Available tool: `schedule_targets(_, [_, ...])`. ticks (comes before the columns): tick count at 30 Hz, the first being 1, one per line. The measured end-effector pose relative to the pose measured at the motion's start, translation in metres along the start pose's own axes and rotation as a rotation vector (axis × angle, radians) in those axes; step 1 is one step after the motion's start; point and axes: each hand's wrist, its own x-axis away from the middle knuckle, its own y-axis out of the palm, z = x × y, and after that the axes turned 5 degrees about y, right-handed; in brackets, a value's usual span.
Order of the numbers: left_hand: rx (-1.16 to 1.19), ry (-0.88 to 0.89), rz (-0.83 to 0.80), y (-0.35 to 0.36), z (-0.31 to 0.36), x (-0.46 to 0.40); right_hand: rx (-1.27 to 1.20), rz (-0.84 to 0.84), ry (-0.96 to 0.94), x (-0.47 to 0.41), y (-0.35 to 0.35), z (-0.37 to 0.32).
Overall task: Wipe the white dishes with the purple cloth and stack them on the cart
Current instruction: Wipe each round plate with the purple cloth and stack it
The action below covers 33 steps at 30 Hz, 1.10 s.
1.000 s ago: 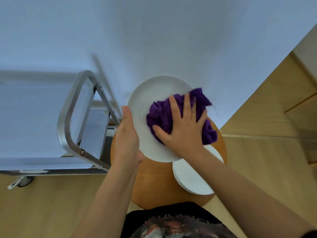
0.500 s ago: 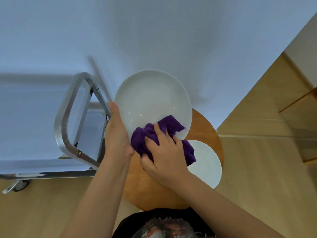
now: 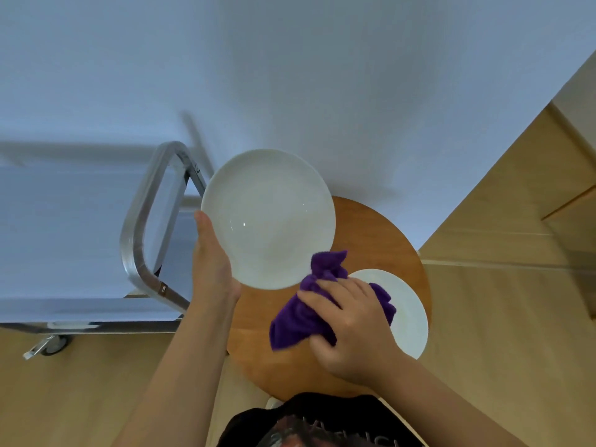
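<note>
- White dish, tilted, gripped at its lower-left rim by the left hand; its fingers are hidden behind the dish.
- Purple cloth, bunched in the right hand, whose fingers curl round it, just below the dish.
- White stack on the round wooden surface, partly hidden under the right hand.
- Cart, left of the left hand, cut off.

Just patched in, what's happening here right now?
A person is drying dishes at a round wooden table. The left hand holds a white plate up by its edge, tilted toward the camera. The right hand grips the bunched purple cloth, which is off the plate, over the table. Another white dish lies on the table beneath it. The metal cart stands to the left; no dishes are visible on it.
</note>
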Motion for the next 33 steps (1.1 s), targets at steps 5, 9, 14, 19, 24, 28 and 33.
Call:
schedule_targets(5, [0.049, -0.022, 0.041, -0.008, -0.005, 0.001, -0.099, 0.074, 0.227, -0.004, 0.007, -0.01])
schedule_targets(9, [0.105, -0.089, 0.053, -0.005, -0.006, 0.004, 0.118, 0.09, 0.027, -0.013, 0.02, -0.016])
schedule_targets(14, [0.099, -0.151, 0.011, 0.004, -0.008, 0.011, 0.264, 0.083, -0.018, -0.027, 0.033, -0.015])
schedule_targets(19, [-0.043, -0.129, -0.098, 0.007, -0.006, 0.018, 0.14, 0.158, -0.124, -0.025, 0.03, -0.012])
schedule_targets(24, [-0.318, -0.049, -0.296, -0.006, 0.012, 0.016, -0.599, 0.001, 0.397, -0.034, -0.008, -0.012])
schedule_targets(28, [-0.425, -0.129, -0.252, -0.033, -0.013, 0.002, -1.327, -0.033, 0.637, -0.041, -0.031, 0.011])
schedule_targets(33, [0.291, -0.529, -0.368, -0.044, -0.047, 0.006, -1.604, -0.226, 0.686, -0.026, -0.023, 0.033])
